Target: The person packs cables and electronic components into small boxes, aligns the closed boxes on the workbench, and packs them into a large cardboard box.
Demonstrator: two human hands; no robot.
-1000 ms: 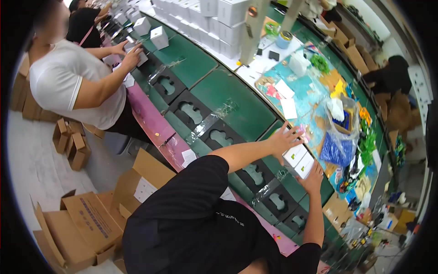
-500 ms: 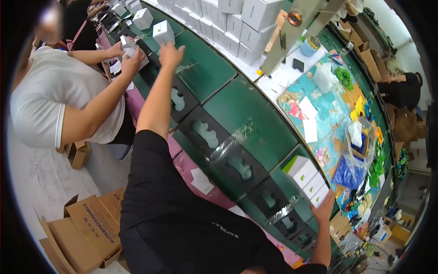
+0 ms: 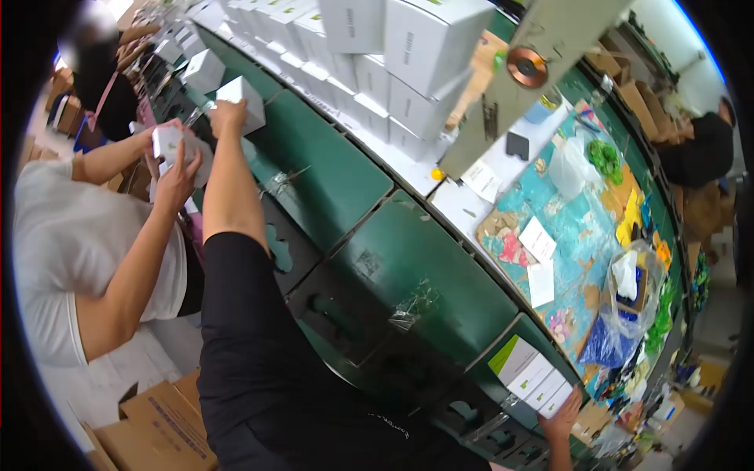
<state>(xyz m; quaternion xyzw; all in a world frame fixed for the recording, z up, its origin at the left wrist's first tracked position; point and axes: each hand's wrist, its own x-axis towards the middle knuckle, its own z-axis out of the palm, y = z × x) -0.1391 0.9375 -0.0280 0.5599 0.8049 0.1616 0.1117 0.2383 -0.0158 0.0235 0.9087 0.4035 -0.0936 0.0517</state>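
My left hand (image 3: 227,118) is stretched far forward over the green conveyor line (image 3: 369,259). Its fingers are closed on the near side of a white carton (image 3: 250,102); the fingertips are partly hidden. At the lower right, my right hand (image 3: 561,411) grips the end of a short row of small white boxes (image 3: 542,382) with green print, one showing a bright green side. Those boxes rest on the belt. Black foam inserts (image 3: 330,302) with cut-out shapes line the near side of the belt beneath my left arm.
A co-worker in a white shirt (image 3: 94,251) handles a white box (image 3: 169,145) at left. White cartons (image 3: 424,47) are stacked behind the belt. A metal post (image 3: 522,86) rises beside them. A cluttered table (image 3: 581,235) stands right; an open cardboard box (image 3: 165,424) is lower left.
My left hand has reached the white carton and closed on it, after being open just short of it. The view has shifted, and the boxes by my right hand appear lower.
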